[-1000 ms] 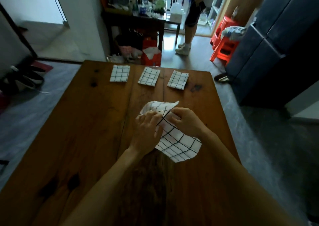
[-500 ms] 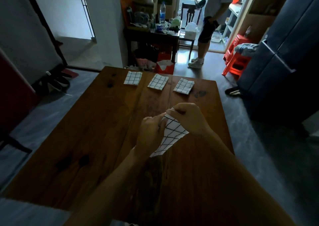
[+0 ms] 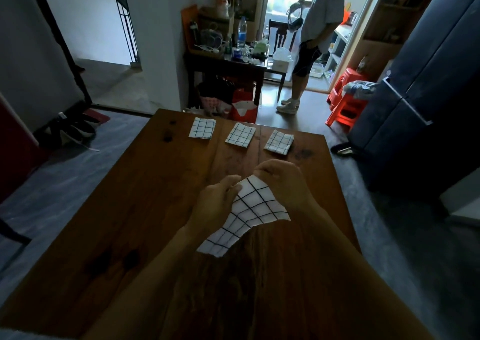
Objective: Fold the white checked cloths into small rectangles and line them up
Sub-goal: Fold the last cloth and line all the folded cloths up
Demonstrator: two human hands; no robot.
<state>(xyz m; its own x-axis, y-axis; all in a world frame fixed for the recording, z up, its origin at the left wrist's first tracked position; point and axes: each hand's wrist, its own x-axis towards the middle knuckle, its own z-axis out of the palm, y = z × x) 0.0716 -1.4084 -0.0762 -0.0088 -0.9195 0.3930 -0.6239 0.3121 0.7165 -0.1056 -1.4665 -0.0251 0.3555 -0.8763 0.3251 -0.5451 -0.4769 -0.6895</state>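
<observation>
A white checked cloth (image 3: 249, 210) hangs lifted above the middle of the brown wooden table (image 3: 135, 210). My left hand (image 3: 217, 204) pinches its upper left edge and my right hand (image 3: 283, 181) pinches its top corner. The cloth's lower end droops toward me, near the tabletop. Three folded checked cloths lie in a row near the far edge: one on the left (image 3: 202, 128), one in the middle (image 3: 240, 134), one on the right (image 3: 279, 142).
A person (image 3: 311, 41) stands beyond the table by a doorway. A dark side table (image 3: 226, 63) crowded with bottles stands behind the far edge, with a red bag (image 3: 244, 106) under it. Red stools (image 3: 345, 101) and a dark blue cabinet (image 3: 428, 80) are at right.
Both hands have lifted the cloth off the table and drawn its top edge up and slightly apart. The camera has tilted upward, showing more of the room.
</observation>
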